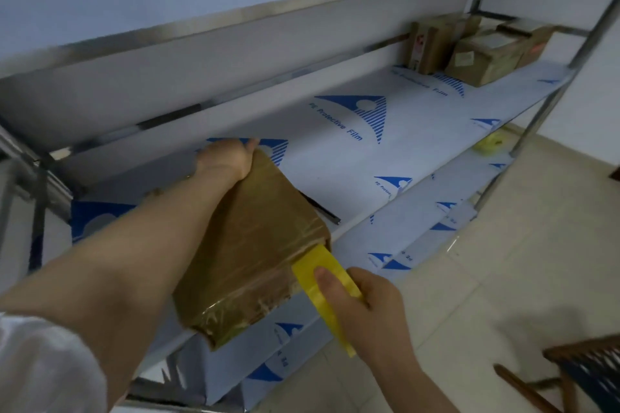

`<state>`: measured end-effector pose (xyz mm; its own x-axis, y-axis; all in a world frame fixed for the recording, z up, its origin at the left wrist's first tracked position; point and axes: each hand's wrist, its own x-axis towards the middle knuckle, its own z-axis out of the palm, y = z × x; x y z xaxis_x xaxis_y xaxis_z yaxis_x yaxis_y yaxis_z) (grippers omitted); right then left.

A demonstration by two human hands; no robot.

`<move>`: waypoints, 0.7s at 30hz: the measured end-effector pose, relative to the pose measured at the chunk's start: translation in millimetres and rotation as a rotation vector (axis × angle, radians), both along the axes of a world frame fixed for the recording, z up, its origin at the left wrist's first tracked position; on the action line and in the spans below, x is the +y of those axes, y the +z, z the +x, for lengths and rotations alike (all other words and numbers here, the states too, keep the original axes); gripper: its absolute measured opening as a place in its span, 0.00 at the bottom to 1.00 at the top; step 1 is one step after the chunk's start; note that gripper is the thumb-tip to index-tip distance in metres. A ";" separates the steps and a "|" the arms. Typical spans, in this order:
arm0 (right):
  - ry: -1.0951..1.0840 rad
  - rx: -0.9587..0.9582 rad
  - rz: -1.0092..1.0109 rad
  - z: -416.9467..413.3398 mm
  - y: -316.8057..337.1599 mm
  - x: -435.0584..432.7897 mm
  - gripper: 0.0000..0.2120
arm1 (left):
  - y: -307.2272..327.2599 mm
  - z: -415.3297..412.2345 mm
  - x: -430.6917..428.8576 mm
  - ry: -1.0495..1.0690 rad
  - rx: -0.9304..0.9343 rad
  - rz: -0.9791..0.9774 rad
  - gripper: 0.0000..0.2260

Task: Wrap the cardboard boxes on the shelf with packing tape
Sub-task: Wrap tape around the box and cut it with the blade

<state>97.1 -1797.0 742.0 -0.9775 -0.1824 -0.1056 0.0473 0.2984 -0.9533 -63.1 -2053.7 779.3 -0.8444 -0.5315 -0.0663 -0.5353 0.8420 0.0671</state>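
Over "PE Protective Film" shelf (335, 157), left hand (228, 157) grips box (255, 245), right hand (372, 305) tape (337, 266).

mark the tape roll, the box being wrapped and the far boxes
tape roll (322, 258): head view, upper end of yellow band
box being wrapped (255, 245): head view, taped top face
far boxes (476, 64): head view, front box's side

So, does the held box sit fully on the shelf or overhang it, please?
Overhanging: the cardboard box's near end juts past the shelf's front edge; the left hand grips its far end.

Wooden chair (585, 366) on pale tiled floor (520, 261).
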 end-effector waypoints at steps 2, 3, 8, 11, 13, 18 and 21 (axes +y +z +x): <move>-0.008 -0.013 -0.003 0.8 -1.4 0.0 0.23 | -1.1 -7.4 -5.1 0.043 0.026 0.088 0.27; -0.015 -0.024 -0.010 -0.1 -2.1 -0.1 0.22 | -1.4 -10.6 -7.3 0.066 0.041 0.135 0.26; -0.031 -0.032 -0.018 -3.5 -1.3 -4.3 0.24 | -4.5 -10.4 -0.4 0.063 0.082 -0.006 0.20; -0.038 -0.019 -0.030 -0.5 0.6 -5.8 0.25 | -4.7 4.0 18.1 -0.073 0.121 -0.254 0.21; -0.051 -0.024 -0.033 0.0 1.0 -5.9 0.25 | 0.5 14.8 32.4 -0.023 0.074 -0.173 0.29; -0.028 0.002 -0.062 -4.0 2.1 -7.9 0.26 | -10.1 52.6 68.8 -0.063 -0.025 0.055 0.43; -0.013 0.011 -0.082 -3.6 4.9 -7.7 0.26 | -12.2 74.3 85.1 -0.152 -0.063 0.107 0.43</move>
